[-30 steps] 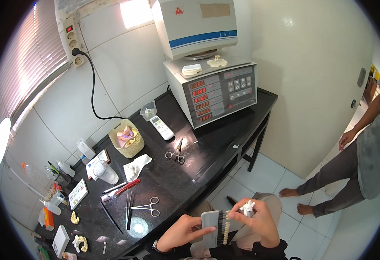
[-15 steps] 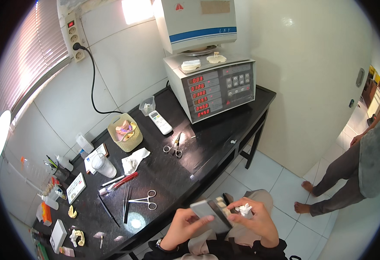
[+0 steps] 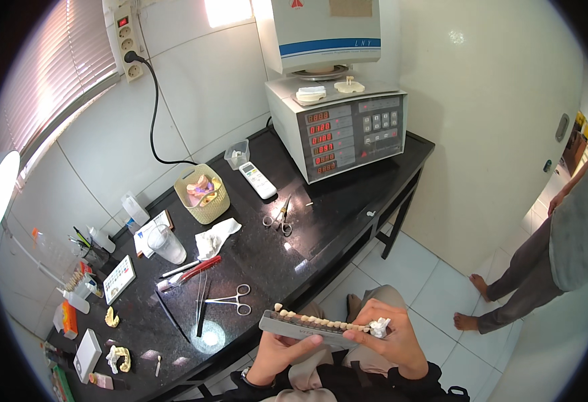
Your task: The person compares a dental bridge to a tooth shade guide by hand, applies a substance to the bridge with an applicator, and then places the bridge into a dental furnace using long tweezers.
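My left hand (image 3: 282,354) grips a tooth shade guide (image 3: 317,331), a long grey holder with a row of tooth-coloured tabs along its top edge. The thumb lies on its front face; the other fingers are mostly hidden behind it. At the guide's right end, my right hand (image 3: 396,340) is closed round a small white lumpy piece (image 3: 379,327), held close beside the last tabs. Whether that piece touches the tabs I cannot tell. Both hands are over my lap, in front of the black table's near edge.
On the black table (image 3: 254,234) are scissor-like clamps (image 3: 242,299), scissors (image 3: 279,221), a white tissue (image 3: 217,238), a basket of dental models (image 3: 202,194), a plastic cup (image 3: 166,244) and a tooth model (image 3: 118,359). A furnace (image 3: 347,137) stands behind. Another person (image 3: 542,261) stands at right.
The shade guide has turned from steeply tilted to nearly level, its row of tabs now showing. My right hand has brought the white piece to its right end. The other person's arm has risen.
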`<state>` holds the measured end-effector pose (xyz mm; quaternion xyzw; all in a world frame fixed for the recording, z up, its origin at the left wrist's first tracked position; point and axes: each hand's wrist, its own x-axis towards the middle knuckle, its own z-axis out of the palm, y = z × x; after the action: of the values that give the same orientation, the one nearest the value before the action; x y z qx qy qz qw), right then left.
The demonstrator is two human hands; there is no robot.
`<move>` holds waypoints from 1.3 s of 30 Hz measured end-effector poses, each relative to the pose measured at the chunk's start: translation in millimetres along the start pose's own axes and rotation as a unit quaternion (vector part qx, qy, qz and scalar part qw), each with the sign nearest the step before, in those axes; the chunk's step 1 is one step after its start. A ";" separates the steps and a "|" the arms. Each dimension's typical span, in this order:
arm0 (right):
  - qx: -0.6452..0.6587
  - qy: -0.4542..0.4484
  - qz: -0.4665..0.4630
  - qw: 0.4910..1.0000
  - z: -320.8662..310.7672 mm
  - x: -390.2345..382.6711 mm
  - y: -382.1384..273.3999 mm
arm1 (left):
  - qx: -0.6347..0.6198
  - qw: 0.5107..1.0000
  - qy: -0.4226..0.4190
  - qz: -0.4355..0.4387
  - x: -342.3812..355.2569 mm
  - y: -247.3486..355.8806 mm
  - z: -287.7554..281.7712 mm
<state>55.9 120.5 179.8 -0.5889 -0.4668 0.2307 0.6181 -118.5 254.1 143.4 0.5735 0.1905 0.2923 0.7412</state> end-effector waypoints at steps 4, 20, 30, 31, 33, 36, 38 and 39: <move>-0.076 -0.037 -0.061 0.995 -5.3 2.2 -1.3 | 0.011 0.991 0.055 0.124 7.8 26.8 -3.1; -0.133 -0.153 -0.071 0.977 1.0 6.1 -1.0 | 0.366 0.911 -0.068 0.177 -2.1 59.6 -12.1; -0.078 -0.114 -0.080 0.987 -4.3 0.9 2.5 | 0.156 0.981 0.027 0.115 -11.3 45.3 -30.3; -0.076 -0.113 -0.078 0.988 -4.8 0.3 2.7 | 0.155 0.981 0.028 0.111 -10.9 44.9 -31.0; -0.073 -0.110 -0.074 0.989 -6.3 -0.7 3.3 | 0.151 0.983 0.031 0.102 -9.8 44.1 -32.3; -0.068 -0.105 -0.069 0.990 -8.5 -1.7 5.4 | 0.156 0.982 0.032 0.098 -8.0 42.7 -30.8; -0.066 -0.105 -0.065 0.990 -9.9 -1.9 6.8 | 0.148 0.984 0.034 0.096 -8.1 41.8 -29.3; -0.065 -0.104 -0.065 0.990 -10.0 -1.8 6.7 | 0.145 0.984 0.036 0.096 -8.1 41.6 -28.4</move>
<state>65.3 115.2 174.2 -0.5690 -0.5799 0.2190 0.5403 -151.1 277.0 175.3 0.6797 0.2012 0.3515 0.6115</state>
